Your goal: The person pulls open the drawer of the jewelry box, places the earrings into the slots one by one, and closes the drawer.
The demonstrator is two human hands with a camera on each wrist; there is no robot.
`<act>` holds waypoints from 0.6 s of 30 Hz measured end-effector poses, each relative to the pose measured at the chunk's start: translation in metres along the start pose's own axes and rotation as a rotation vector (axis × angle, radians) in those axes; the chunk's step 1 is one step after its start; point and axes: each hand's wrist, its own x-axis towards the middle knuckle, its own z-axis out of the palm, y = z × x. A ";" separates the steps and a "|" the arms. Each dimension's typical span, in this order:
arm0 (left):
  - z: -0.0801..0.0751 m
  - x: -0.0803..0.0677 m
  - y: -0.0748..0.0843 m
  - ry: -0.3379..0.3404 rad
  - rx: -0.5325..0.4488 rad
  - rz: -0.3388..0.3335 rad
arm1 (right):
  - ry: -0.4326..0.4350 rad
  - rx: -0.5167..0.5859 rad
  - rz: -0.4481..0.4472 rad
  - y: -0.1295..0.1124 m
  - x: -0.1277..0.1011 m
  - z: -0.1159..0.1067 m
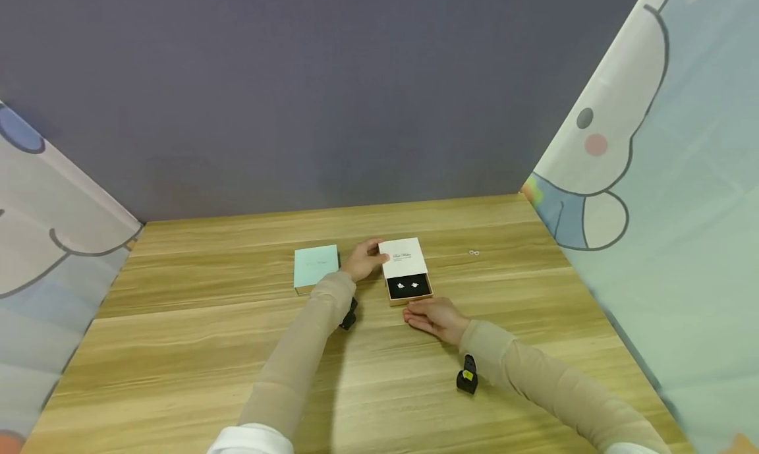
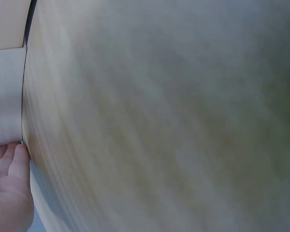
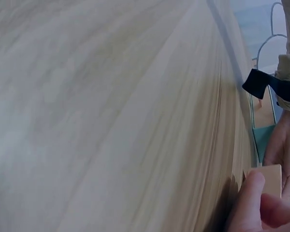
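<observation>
lid print: too small to read | tray items: tiny, unidentifiable | wrist views: blurred

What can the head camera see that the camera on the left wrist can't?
Only the head view shows the pulled-out drawer with two small earrings on its black pad, the mint box, the right hand at the drawer's near end, and the cartoon curtains. Only the left wrist view shows the fingertips close up against the box edge. Both show the left hand, the white sleeve box and the wooden table.
</observation>
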 end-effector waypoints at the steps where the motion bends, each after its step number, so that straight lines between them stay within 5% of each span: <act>1: -0.001 0.000 0.000 0.002 0.004 0.000 | 0.003 -0.001 -0.005 0.000 0.000 0.001; 9: -0.001 0.000 -0.001 0.003 0.027 0.018 | 0.097 -0.013 -0.012 0.004 0.004 0.008; 18: -0.004 -0.008 0.008 -0.011 0.010 0.041 | 0.094 -0.003 0.002 0.003 0.003 0.010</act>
